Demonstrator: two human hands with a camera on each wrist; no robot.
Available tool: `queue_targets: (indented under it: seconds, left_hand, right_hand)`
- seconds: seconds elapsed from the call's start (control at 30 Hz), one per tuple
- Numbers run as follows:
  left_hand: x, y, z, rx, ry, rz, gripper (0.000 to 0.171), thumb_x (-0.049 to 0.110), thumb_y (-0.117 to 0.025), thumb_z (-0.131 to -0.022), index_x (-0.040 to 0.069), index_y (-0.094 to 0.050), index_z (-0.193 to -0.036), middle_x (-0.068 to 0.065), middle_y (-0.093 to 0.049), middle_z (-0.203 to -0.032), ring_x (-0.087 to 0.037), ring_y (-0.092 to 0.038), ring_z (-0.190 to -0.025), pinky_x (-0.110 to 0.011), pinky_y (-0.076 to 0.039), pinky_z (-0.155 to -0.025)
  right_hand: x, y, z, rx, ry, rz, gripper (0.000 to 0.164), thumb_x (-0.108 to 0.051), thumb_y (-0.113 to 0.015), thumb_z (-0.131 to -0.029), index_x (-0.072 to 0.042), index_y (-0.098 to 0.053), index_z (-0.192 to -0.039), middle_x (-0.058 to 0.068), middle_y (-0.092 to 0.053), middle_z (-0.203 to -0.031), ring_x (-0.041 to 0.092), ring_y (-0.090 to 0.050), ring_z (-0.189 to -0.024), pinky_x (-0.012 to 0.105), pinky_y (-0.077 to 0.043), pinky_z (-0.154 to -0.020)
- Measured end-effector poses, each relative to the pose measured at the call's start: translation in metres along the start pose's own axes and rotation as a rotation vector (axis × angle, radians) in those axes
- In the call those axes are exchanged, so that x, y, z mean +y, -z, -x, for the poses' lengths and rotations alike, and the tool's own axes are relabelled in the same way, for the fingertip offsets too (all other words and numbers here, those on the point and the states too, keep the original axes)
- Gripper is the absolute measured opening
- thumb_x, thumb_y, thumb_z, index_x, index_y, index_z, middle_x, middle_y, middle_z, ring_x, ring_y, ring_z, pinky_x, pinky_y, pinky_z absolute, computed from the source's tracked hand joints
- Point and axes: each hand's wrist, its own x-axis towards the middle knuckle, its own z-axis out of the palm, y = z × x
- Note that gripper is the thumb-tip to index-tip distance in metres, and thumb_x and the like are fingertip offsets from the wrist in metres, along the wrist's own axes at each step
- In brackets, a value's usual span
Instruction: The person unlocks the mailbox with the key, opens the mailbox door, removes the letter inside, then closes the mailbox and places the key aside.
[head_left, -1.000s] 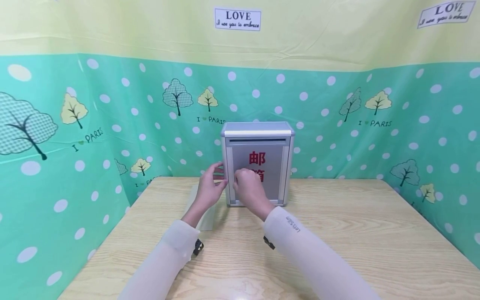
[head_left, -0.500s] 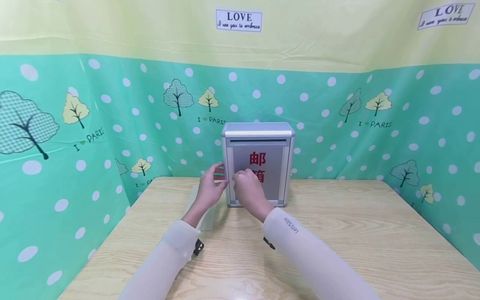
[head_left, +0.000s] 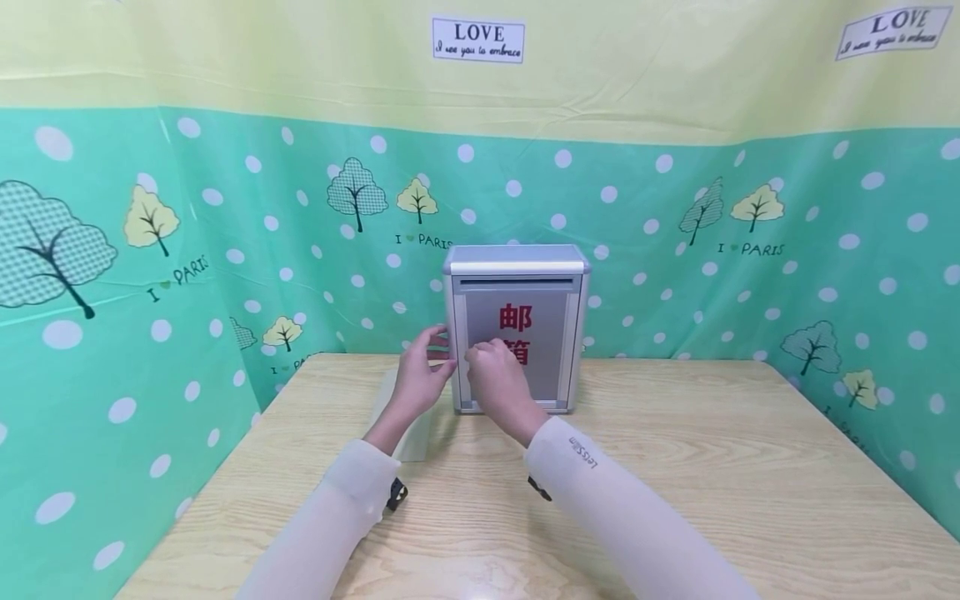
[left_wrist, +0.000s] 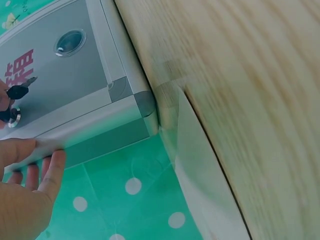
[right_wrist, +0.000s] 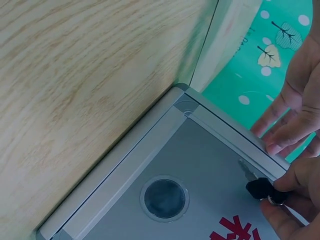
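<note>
A grey metal mailbox (head_left: 551,358) with red characters stands upright on the table. With thumb and finger, my right hand (head_left: 498,379) pinches a black-headed key (right_wrist: 278,197) at the lock (left_wrist: 16,118) on its front left side. A second black-headed key (right_wrist: 259,188) dangles beside it, its metal blade free. Beside the box's left edge is my left hand (head_left: 422,375); its thumb touches the front frame and its relaxed fingers lie along the side. The key's blade inside the lock is hidden.
A pale flat sheet (head_left: 414,443), perhaps an envelope, lies on the wooden table (head_left: 675,467) under my left wrist. A round window (right_wrist: 164,198) sits low on the box front, and a slot (head_left: 517,283) runs near its top. Patterned green cloth (head_left: 637,217) hangs behind.
My right hand turns very slightly at the lock. My left hand and the mailbox keep their places.
</note>
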Motion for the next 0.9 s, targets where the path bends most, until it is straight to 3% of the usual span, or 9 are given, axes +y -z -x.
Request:
queue_targets:
  seconds: [0.17, 0.43, 0.9]
  left_hand:
    - [-0.0013, 0.0, -0.0005, 0.0, 0.003, -0.008, 0.059, -0.01, -0.068, -0.091, 0.004, -0.049, -0.145, -0.019, -0.061, -0.126, -0.033, -0.066, -0.112, -0.032, -0.06, -0.091]
    - [-0.0001, -0.0002, 0.0003, 0.005, -0.014, -0.017, 0.059, -0.01, -0.069, -0.091, 0.003, -0.048, -0.146, -0.019, -0.061, -0.126, -0.034, -0.067, -0.112, -0.033, -0.06, -0.09]
    - [0.0017, 0.0, 0.0011, 0.005, -0.017, -0.027, 0.058, -0.009, -0.068, -0.092, 0.004, -0.048, -0.145, -0.016, -0.061, -0.124, -0.032, -0.067, -0.111, -0.03, -0.06, -0.089]
  right_hand:
    - [0.0013, -0.003, 0.0031, 0.028, 0.031, 0.015, 0.018, 0.0, -0.079, -0.086, 0.0, -0.075, -0.104, 0.012, -0.075, -0.1, 0.023, -0.065, -0.093, 0.028, -0.059, -0.084]
    - [0.0025, -0.0061, 0.0064, 0.088, 0.108, 0.107, 0.02, 0.001, -0.079, -0.084, 0.001, -0.075, -0.103, 0.014, -0.075, -0.104, 0.027, -0.067, -0.097, 0.029, -0.06, -0.087]
    - [-0.0038, -0.0059, 0.0098, 0.066, 0.064, 0.127, 0.021, 0.005, -0.075, -0.087, 0.0, -0.075, -0.108, 0.014, -0.074, -0.109, 0.025, -0.066, -0.101, 0.027, -0.06, -0.086]
